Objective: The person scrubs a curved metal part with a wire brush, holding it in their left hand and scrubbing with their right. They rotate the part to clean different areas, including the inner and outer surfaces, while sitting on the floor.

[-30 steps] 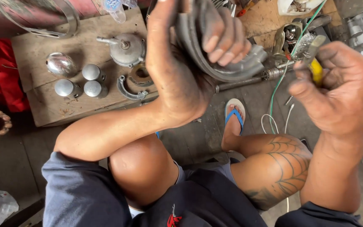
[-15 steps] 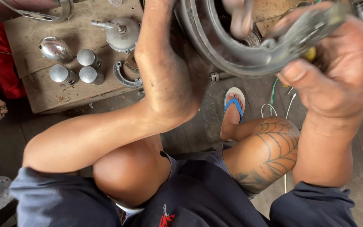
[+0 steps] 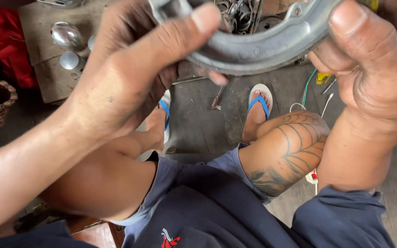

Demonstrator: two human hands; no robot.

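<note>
I've swung the curved grey brake shoe (image 3: 258,48) up close to the camera, left hand (image 3: 129,69) and right hand (image 3: 377,59) now both clamped on its ends, yellow-handled tool tucked under right grip.

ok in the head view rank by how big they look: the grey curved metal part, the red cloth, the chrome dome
1. Grey curved metal part: largest, though it is held close to the camera, which inflates it.
2. Red cloth, partly cut off by the frame.
3. Chrome dome: smallest.
</note>
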